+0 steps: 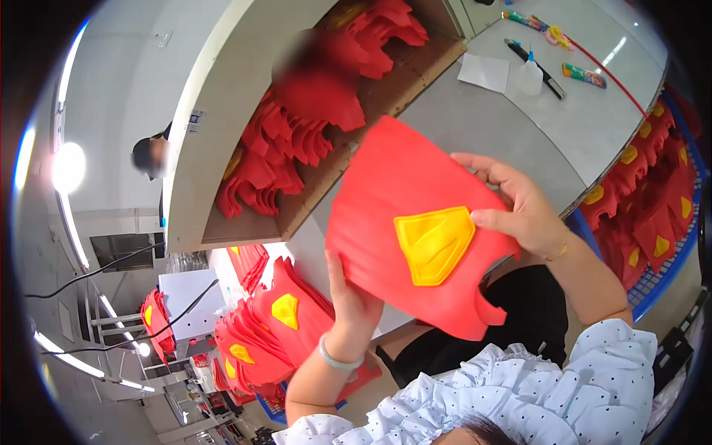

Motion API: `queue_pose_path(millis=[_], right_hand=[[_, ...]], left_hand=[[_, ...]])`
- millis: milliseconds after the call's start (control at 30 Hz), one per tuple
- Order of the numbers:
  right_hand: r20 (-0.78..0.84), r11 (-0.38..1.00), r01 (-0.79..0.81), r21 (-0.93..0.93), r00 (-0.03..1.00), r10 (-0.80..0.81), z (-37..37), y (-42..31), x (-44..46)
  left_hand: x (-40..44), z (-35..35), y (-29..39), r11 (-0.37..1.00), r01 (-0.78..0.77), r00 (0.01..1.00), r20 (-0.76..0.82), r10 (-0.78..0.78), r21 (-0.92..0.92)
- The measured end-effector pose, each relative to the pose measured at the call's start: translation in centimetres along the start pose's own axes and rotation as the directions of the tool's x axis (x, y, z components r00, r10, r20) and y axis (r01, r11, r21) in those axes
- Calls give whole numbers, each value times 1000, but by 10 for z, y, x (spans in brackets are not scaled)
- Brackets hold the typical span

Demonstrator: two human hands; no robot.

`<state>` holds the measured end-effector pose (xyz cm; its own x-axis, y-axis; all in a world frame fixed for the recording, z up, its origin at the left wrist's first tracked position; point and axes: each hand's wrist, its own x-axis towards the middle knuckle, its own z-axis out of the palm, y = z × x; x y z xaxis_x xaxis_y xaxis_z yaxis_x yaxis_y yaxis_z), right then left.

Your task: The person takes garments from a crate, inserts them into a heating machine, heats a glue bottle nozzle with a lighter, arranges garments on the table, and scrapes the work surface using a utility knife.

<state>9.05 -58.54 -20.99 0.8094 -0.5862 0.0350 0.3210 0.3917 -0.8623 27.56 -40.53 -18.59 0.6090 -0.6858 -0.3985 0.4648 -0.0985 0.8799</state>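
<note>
Risk noted: the red piece [382, 196], apparently thin and flexible, could crease if the fingers press unevenly, or slip if either grip slackens at the edge. It is raised and tilted between both hands, in front of the desk [545, 144]. The right hand [525, 206] grasps its edge beside the yellow emblem [434, 245], thumb on the front face. The left hand [352, 300] holds the opposite edge; its fingers are partly hidden behind, so their firmness cannot be confirmed.

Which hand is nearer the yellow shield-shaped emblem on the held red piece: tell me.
Right. The right hand is just right of the yellow emblem; the left hand is farther, at the left edge of the red piece.
</note>
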Motion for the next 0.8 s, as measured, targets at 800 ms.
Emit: queue_pose_path(millis=[800], right_hand=[[-36,973,-20,-229,999,12,6,9,-8]], left_hand=[[-32,42,-2,811,-185,964,60,260,-555]])
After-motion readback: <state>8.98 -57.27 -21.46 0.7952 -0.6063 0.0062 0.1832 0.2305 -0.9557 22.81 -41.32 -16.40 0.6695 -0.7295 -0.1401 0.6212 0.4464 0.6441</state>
